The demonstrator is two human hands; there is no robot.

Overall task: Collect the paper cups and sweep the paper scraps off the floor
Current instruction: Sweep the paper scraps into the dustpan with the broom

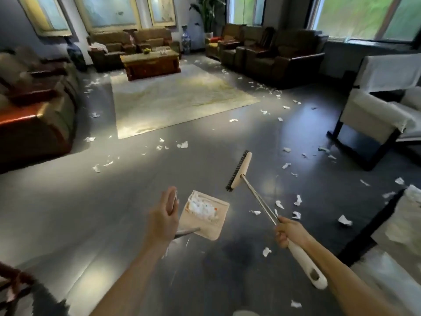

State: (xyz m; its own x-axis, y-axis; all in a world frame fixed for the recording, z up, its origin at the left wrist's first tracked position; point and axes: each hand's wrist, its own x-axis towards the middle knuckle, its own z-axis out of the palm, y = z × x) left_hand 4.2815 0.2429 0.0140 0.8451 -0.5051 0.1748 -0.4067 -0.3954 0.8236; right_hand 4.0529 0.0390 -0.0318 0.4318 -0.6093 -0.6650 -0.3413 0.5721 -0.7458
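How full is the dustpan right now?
Partly full: a heap of white paper scraps lies at the far end of the dustpan; its near part is bare.

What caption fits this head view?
Right hand holds a broom, left hand a dustpan with paper scraps; more scraps litter the floor.

No text, label, brand or number can be read anywhere in this view. The small orange marks on the dustpan (205, 230) are too blurred to tell as letters. The framed pictures (109, 12) on the far wall are too soft to show any writing.
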